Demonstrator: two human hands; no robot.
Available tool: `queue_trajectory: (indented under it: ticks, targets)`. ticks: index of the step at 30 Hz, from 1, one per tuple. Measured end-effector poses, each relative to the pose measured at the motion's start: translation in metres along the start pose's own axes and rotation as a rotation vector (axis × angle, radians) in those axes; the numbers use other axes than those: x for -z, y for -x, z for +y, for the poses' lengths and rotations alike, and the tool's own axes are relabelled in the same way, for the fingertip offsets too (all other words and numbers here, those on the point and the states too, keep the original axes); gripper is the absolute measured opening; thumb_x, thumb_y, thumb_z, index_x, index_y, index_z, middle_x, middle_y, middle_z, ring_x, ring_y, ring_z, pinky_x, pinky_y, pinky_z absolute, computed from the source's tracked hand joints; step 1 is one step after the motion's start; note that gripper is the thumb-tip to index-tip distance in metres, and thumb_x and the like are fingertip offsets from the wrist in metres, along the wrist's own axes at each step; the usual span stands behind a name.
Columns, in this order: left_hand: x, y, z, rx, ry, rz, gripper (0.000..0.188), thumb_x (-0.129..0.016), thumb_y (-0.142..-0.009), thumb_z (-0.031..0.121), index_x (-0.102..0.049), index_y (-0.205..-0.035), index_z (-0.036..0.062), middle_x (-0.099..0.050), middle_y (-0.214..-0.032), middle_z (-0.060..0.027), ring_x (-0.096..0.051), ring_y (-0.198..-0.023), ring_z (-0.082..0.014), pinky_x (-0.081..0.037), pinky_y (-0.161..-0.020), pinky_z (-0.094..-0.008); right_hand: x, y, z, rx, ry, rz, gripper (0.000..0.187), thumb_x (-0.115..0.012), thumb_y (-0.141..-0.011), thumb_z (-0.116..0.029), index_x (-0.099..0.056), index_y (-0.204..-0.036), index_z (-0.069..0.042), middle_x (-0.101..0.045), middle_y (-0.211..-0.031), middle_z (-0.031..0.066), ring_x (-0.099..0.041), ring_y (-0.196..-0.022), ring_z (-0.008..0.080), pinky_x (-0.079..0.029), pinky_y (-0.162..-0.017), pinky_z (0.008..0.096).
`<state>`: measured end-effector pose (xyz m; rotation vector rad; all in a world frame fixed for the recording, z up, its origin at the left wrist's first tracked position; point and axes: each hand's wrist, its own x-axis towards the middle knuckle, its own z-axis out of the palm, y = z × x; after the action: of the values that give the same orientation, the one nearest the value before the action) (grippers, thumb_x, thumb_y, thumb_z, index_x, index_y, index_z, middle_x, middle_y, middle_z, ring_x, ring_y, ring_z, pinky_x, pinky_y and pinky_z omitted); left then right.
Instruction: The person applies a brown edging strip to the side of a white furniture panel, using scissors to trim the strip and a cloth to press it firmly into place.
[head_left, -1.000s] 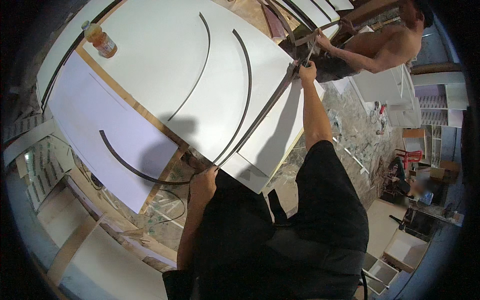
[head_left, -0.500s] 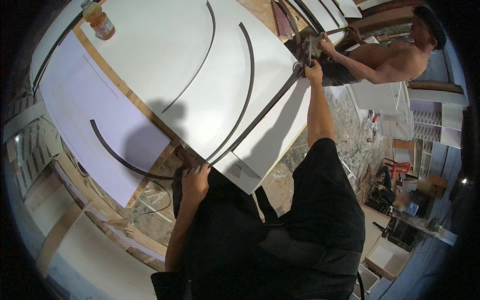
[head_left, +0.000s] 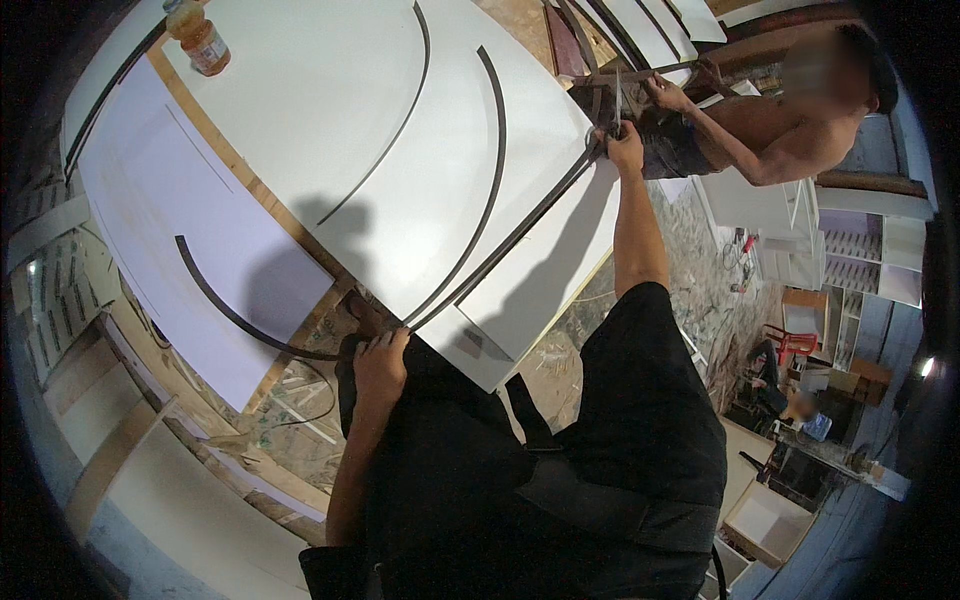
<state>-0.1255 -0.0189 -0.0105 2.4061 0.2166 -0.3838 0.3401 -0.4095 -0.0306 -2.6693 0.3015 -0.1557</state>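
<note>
My left hand [head_left: 382, 368] is closed on dark flexible strips at the near corner of a white board [head_left: 330, 90]. One dark strip [head_left: 540, 210] runs from there along the board to my right hand. A curved strip [head_left: 497, 150] lies across the board, and another strip end [head_left: 215, 290] arcs out to the left over a pale lilac panel [head_left: 150, 190]. At the board's right corner my right hand [head_left: 626, 150] grips scissors [head_left: 618, 100], blades pointing away from me. Whether the blades touch a strip I cannot tell.
At the right a co-worker [head_left: 740, 130] holds a dark strip [head_left: 640, 75] in both hands, close beyond my scissors. A bottle of orange liquid [head_left: 205, 45] stands at the board's far left. A thin curved strip [head_left: 400, 130] lies mid-board. White cabinets [head_left: 765, 210] stand on the littered floor.
The co-worker's hands have drawn to the right, away from my scissors, and their strip now shows stretched across behind the blades. My hands keep nearly the same places.
</note>
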Motion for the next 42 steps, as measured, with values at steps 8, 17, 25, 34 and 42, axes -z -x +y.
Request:
queue_trajectory:
  ticks: [8,17,25,34,42]
  targets:
    - [0.003,0.001,0.000,0.017,-0.046,-0.012,0.029,-0.045,-0.091,0.011,-0.061,-0.115,0.0084,-0.067,-0.102,-0.0166,-0.064,-0.096,-0.0356,-0.044,-0.086,-0.0498,-0.008,-0.014,0.012,0.034,-0.143,-0.113,0.048,-0.084,-0.065,-0.035,-0.064,-0.103,-0.013,-0.070,-0.084,0.0091,-0.068,-0.083,0.0242,-0.050,-0.076,0.0366]
    - [-0.001,0.004,-0.005,-0.026,-0.087,0.030,0.024,-0.048,-0.094,0.014,-0.063,-0.112,0.0094,-0.068,-0.100,-0.0137,-0.066,-0.087,-0.0334,-0.048,-0.081,-0.0457,-0.020,-0.024,0.043,0.051,-0.168,-0.123,0.040,-0.078,-0.070,-0.025,-0.062,-0.103,-0.012,-0.069,-0.086,0.0108,-0.067,-0.082,0.0210,-0.050,-0.073,0.0335]
    - [0.000,0.007,-0.002,0.007,-0.130,-0.015,0.025,-0.046,-0.094,0.014,-0.062,-0.114,0.0111,-0.067,-0.098,-0.0140,-0.066,-0.083,-0.0343,-0.049,-0.080,-0.0463,-0.019,-0.019,0.037,0.116,-0.195,-0.161,0.040,-0.077,-0.073,-0.025,-0.060,-0.106,-0.009,-0.069,-0.089,0.0107,-0.067,-0.086,0.0243,-0.049,-0.075,0.0345]
    - [0.013,0.005,0.006,-0.057,-0.168,0.002,0.025,-0.045,-0.095,0.016,-0.060,-0.115,0.0111,-0.067,-0.100,-0.0149,-0.065,-0.088,-0.0359,-0.050,-0.078,-0.0477,0.004,-0.015,0.021,0.048,-0.062,-0.226,0.045,-0.079,-0.074,-0.034,-0.059,-0.107,-0.010,-0.068,-0.095,0.0118,-0.065,-0.091,0.0280,-0.048,-0.078,0.0380]
    - [-0.002,0.000,-0.016,-0.146,-0.020,-0.013,0.039,-0.049,-0.087,0.005,-0.059,-0.124,0.0123,-0.060,-0.117,-0.0172,-0.061,-0.101,-0.0362,-0.046,-0.091,-0.0508,-0.011,-0.059,0.097,0.174,-0.100,-0.167,0.042,-0.067,-0.073,-0.017,-0.059,-0.113,-0.008,-0.065,-0.104,0.0178,-0.064,-0.097,0.0293,-0.049,-0.085,0.0392]
